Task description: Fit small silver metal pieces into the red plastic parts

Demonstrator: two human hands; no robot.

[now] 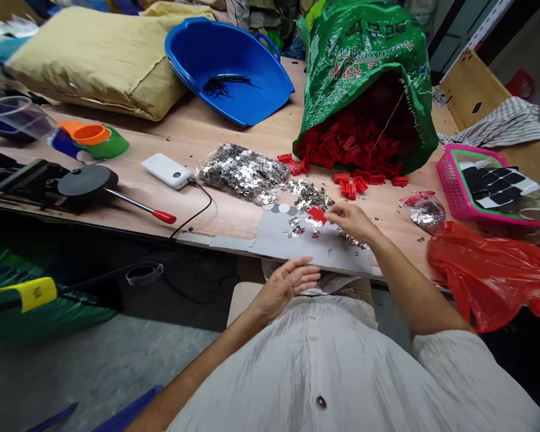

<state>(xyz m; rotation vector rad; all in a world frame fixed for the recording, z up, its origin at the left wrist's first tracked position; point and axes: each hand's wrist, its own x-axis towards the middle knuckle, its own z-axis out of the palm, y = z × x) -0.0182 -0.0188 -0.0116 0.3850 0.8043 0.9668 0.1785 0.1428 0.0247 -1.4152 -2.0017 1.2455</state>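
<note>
My right hand (351, 219) pinches a small red plastic piece (317, 214) above a grey card (297, 240) scattered with small silver metal bits (309, 195). My left hand (290, 282) rests palm up at the table's near edge, fingers spread, holding nothing. A clear bag of the silver bits (243, 171) lies behind the card. Loose red pieces (355, 183) spill from a green sack (369, 78) lying on its side at the back.
A blue tub (227, 66), white power bank (168, 170) with cable, black press tool with red-tipped lever (85, 183), stacked coloured cups (90, 138), pink basket (486, 186), red plastic bag (490, 270) and a small bag of silver bits (425, 211) crowd the wooden table (234, 210).
</note>
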